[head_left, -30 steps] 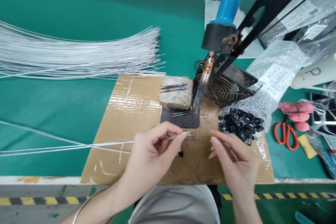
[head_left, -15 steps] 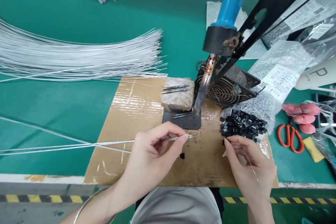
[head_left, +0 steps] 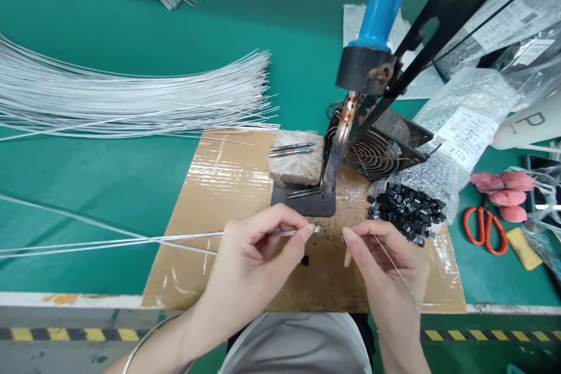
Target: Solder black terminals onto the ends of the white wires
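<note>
My left hand (head_left: 258,257) pinches the ends of a few thin white wires (head_left: 109,241) that run off to the left, their tips pointing right over a taped cardboard sheet (head_left: 219,187). My right hand (head_left: 385,272) is pinched close to those tips, with a thin solder wire (head_left: 394,269) running along it; whether it also holds a small part between the fingertips is not clear. A pile of small black parts (head_left: 405,210) lies just right of the hand. One black part (head_left: 305,260) lies on the cardboard below the wire tips.
A soldering iron with a blue handle (head_left: 377,17) hangs in a black stand (head_left: 438,17) over a dark plate (head_left: 307,201) and a sponge block (head_left: 295,163). A big bundle of white wires (head_left: 131,99) lies at left. Bubble-wrap bags (head_left: 460,128), orange scissors (head_left: 484,228) sit at right.
My right hand went to the pile of black parts and came back left, close to the wire tips. My left hand and its wires have stayed put.
</note>
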`<state>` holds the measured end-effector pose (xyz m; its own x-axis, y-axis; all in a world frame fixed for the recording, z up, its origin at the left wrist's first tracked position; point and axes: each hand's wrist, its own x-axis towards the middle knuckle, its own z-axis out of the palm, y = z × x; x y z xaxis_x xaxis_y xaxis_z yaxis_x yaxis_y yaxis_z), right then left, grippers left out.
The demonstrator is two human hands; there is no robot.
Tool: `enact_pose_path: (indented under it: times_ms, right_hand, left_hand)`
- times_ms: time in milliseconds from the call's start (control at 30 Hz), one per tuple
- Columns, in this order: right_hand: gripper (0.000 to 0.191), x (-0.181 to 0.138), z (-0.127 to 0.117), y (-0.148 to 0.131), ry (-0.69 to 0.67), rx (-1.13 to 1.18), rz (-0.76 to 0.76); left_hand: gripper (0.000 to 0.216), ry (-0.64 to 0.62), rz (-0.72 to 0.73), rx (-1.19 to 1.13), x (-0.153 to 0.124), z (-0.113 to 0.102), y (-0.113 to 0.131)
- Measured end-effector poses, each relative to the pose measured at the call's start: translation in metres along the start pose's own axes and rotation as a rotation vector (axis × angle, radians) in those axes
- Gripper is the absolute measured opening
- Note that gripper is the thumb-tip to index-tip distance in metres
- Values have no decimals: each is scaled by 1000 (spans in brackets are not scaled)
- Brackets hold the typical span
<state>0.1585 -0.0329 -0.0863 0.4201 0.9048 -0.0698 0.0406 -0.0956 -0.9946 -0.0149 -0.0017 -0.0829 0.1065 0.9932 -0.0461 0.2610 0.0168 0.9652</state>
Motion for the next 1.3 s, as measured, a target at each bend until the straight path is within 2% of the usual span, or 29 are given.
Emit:
enact_pose_path:
  times_ms: [133,267,567,833,1000,1167,1300]
  right_hand:
    - [5,2,6,-3,-63,51,-1]
    - [10,4,11,-2,-100,41,25]
    - [5,2,24,-4,-88,146,75]
    - [5,-5,25,-13,-44,124,180]
    - [5,-3,24,-9,-70,116,153]
    - [5,-1,25,3,-81,189,39]
    - [6,-1,24,7,-83,130,-26]
  left_hand:
    - [17,-12,-15,-2,1,0,2]
    - [17,-30,-45,6,2,-1,6]
    - [16,-73,-45,-139,12,-2,21]
    - [19,-100,-61,-283,10,-2,13]
    - [18,-108,-71,-273,12,-4,17]
    - [15,-111,-106,-272,15,-4,23]
    - [15,-113,-123,-275,16,-3,22]
